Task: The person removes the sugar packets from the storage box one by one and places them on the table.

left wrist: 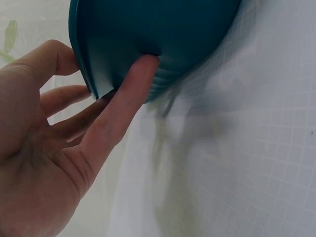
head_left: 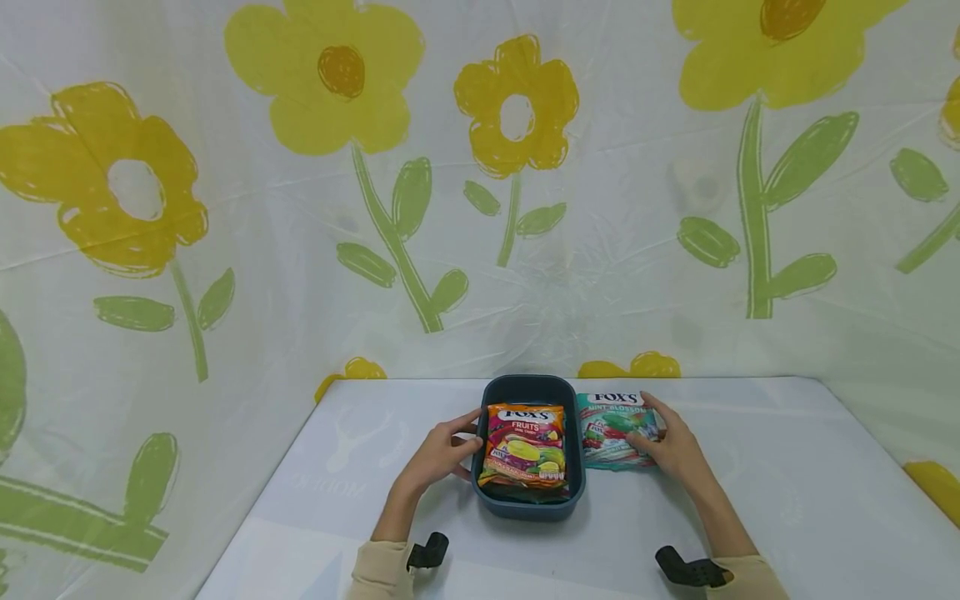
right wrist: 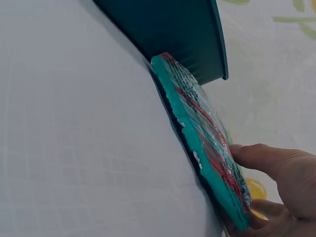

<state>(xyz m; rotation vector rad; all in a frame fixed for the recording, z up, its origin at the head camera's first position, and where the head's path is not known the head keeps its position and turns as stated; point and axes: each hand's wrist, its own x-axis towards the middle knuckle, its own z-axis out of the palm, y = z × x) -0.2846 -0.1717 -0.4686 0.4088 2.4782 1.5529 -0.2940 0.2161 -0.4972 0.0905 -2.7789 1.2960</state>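
A dark teal plastic bin stands on the table, with an orange and purple bag of Fox's Fruits candy face up inside it. Part of a darker packet shows under that bag. My left hand holds the bin's left side, its fingers at the rim and against the outer wall. To the right of the bin, a teal bag of Fox's Mint Blossom candy lies beside its wall. My right hand pinches this bag's right edge, the thumb on its upper face and the fingers at its edge.
The white table extends to both sides and in front of the bin. Behind it hangs a pale sheet printed with yellow flowers. A black strap device is on the left wrist and another on the right.
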